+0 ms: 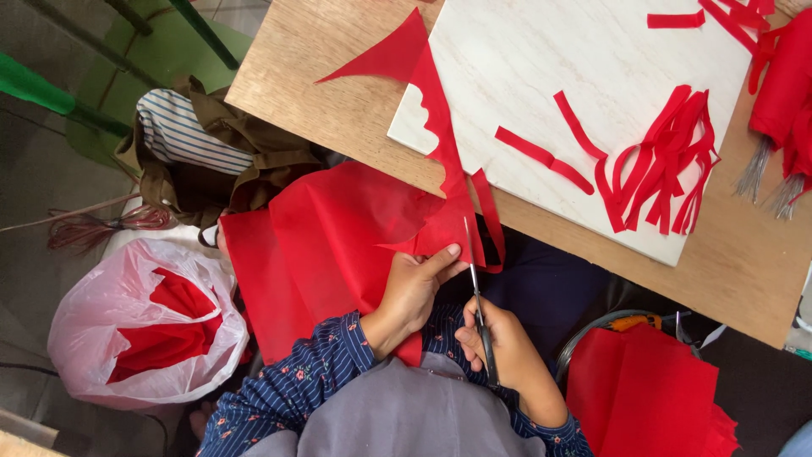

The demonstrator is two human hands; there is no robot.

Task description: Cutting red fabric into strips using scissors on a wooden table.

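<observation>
The left hand (414, 288) pinches a sheet of red fabric (338, 245), thumb on top and fingers curled under its edge, holding it taut over the lap. The right hand (507, 351) is closed around the dark handles of a pair of scissors (476, 292), whose thin blades point away from the body and stand slightly parted, running up just beside the left thumb into the fabric's edge. A long, narrow cut strip of the same red fabric (436, 110) rises from beyond the left hand's fingertips and trails across the wooden table (338, 101) to a pointed end.

Beyond both hands, on the table, lies a pale marble-patterned board (541, 59). It carries a bundle of thin red strips (668, 161) and a few loose ones, well beyond the right hand. At the far corner past the right hand, more red material (782, 85) lies with grey bristly ends showing.

To the left of the left hand, down on the floor, sits a translucent white plastic bag (127, 330); its mouth is open and folded red fabric shows inside. Farther out on that side, a brown cloth bag (228, 161) holds a blue-and-white striped cloth. To the right of the right hand, another stack of red fabric (643, 398) lies low beside the person.
</observation>
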